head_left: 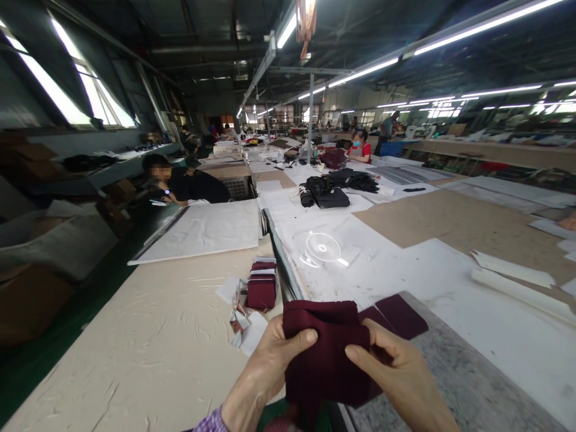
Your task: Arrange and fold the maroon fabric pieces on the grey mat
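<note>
- The left hand (265, 366) grips a dark red cloth piece (326, 354), with the thumb pressed on its front near the top left side.
- The right hand (400, 375) grips the same cloth from the right, with the thumb and fingers closed on its edge.
- The cloth is held up in the air over the near edge of the bench (148, 354), between the two hands.
- Just behind the cloth, two more flat dark red pieces (396, 315) lie on a grey speckled surface (468, 384) at the near right.
- To the left, a small stack of dark red pieces (262, 285) sits on the bench near its middle seam, with scraps of white paper (245, 327) beside it.
- A small white fan (323, 247) lies flat a little farther back, on white sheets.
- A heap of black cloth (335, 189) lies well beyond the fan.
- A big white sheet (207, 231) covers the far left part of the bench.
- A person in black (189, 186) leans on the far left edge.
- Another person in red (360, 147) sits far back.
</note>
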The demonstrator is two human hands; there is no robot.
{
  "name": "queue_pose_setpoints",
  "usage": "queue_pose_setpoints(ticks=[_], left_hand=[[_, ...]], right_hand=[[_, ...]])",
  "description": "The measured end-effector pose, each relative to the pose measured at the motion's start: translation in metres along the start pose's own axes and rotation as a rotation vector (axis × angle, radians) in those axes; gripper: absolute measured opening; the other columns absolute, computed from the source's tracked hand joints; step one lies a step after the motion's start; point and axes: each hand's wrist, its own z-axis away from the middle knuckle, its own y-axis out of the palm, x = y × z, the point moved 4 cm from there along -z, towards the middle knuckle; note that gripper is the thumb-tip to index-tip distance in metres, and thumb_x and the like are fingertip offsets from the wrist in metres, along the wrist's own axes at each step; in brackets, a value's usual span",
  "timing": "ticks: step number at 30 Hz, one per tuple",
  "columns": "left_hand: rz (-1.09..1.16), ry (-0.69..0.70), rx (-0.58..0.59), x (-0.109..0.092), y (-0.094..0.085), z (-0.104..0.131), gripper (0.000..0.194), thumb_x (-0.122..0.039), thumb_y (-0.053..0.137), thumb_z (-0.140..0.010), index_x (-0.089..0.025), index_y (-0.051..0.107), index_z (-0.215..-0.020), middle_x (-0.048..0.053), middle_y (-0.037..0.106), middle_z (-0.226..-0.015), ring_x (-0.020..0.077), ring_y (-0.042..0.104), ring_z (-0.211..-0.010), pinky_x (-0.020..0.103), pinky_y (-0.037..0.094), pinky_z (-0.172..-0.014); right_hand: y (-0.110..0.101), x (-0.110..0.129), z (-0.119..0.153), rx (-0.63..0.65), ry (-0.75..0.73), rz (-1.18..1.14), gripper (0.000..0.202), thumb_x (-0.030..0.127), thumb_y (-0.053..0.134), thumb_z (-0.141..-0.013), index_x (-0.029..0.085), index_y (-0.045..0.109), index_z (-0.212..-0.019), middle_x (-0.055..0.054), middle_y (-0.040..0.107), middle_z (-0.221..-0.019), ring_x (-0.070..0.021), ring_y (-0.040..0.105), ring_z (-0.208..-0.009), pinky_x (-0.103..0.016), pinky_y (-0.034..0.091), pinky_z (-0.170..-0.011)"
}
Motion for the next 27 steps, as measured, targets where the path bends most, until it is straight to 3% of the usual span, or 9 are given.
queue_pose_setpoints(ticks=[6, 10, 13, 17, 20, 24, 27], left_hand=[[0.035, 0.003, -0.072, 0.005, -0.003, 0.000, 0.014, -0.020, 0.073, -0.071, -0.016, 0.073, -0.084, 0.004, 0.074, -0.076, 0.0104, 0.066, -0.069, 0.018, 0.050, -0.068], [-0.008, 0.011, -0.043, 0.005, -0.003, -0.003, 0.018, -0.021, 0.069, -0.074, -0.016, 0.072, -0.092, 0.005, 0.075, -0.079, 0.0127, 0.066, -0.069, 0.021, 0.051, -0.068], [-0.039, 0.024, -0.030, 0.004, -0.002, -0.005, 0.016, -0.021, 0.069, -0.074, -0.016, 0.072, -0.090, 0.004, 0.075, -0.079, 0.0122, 0.066, -0.068, 0.020, 0.051, -0.066], [-0.024, 0.014, -0.031, 0.004, 0.000, -0.005, 0.019, -0.021, 0.071, -0.073, -0.016, 0.073, -0.091, 0.004, 0.075, -0.078, 0.0110, 0.066, -0.069, 0.019, 0.050, -0.069], [-0.003, 0.001, -0.065, 0.004, 0.003, -0.005, 0.019, -0.024, 0.075, -0.069, -0.017, 0.073, -0.086, 0.003, 0.074, -0.075, 0.0109, 0.065, -0.066, 0.018, 0.049, -0.066], [0.022, -0.012, -0.079, 0.003, 0.006, -0.006, 0.021, -0.026, 0.079, -0.062, -0.016, 0.073, -0.079, 0.004, 0.074, -0.072, 0.0124, 0.065, -0.064, 0.021, 0.050, -0.065], [0.031, -0.015, -0.087, 0.004, 0.004, -0.006, 0.023, -0.026, 0.080, -0.061, -0.015, 0.073, -0.079, 0.004, 0.073, -0.071, 0.0124, 0.064, -0.064, 0.021, 0.050, -0.064]], right_hand=[[-0.001, 0.006, 0.001, 0.036, 0.076, -0.060, 0.046, 0.046, 0.069, -0.066, 0.021, 0.034, -0.052, 0.007, 0.034, -0.056, -0.0092, 0.033, -0.052, -0.022, 0.029, -0.047], [0.002, 0.007, 0.000, 0.180, 0.135, -0.127, 0.028, 0.042, 0.068, -0.069, 0.020, 0.052, -0.066, 0.005, 0.046, -0.060, -0.0111, 0.044, -0.055, -0.021, 0.036, -0.048], [0.003, 0.014, -0.001, 0.255, 0.019, -0.077, 0.024, 0.040, 0.060, -0.078, 0.018, 0.062, -0.068, 0.000, 0.057, -0.073, -0.0156, 0.055, -0.069, -0.024, 0.044, -0.058], [0.002, 0.021, -0.004, 0.190, -0.043, -0.021, 0.021, 0.038, 0.058, -0.080, 0.019, 0.066, -0.073, -0.002, 0.065, -0.081, -0.0179, 0.060, -0.078, -0.025, 0.046, -0.068], [0.004, 0.024, -0.004, 0.148, -0.064, 0.048, 0.018, 0.035, 0.058, -0.079, 0.019, 0.065, -0.074, -0.001, 0.064, -0.077, -0.0168, 0.059, -0.074, -0.025, 0.046, -0.067], [0.003, 0.018, -0.004, -0.020, 0.011, 0.099, 0.028, 0.039, 0.064, -0.072, 0.019, 0.050, -0.058, 0.005, 0.048, -0.057, -0.0119, 0.045, -0.055, -0.023, 0.038, -0.051], [0.005, 0.014, -0.005, -0.047, 0.024, 0.107, 0.034, 0.041, 0.065, -0.070, 0.020, 0.042, -0.055, 0.006, 0.041, -0.055, -0.0103, 0.039, -0.054, -0.023, 0.034, -0.049]])
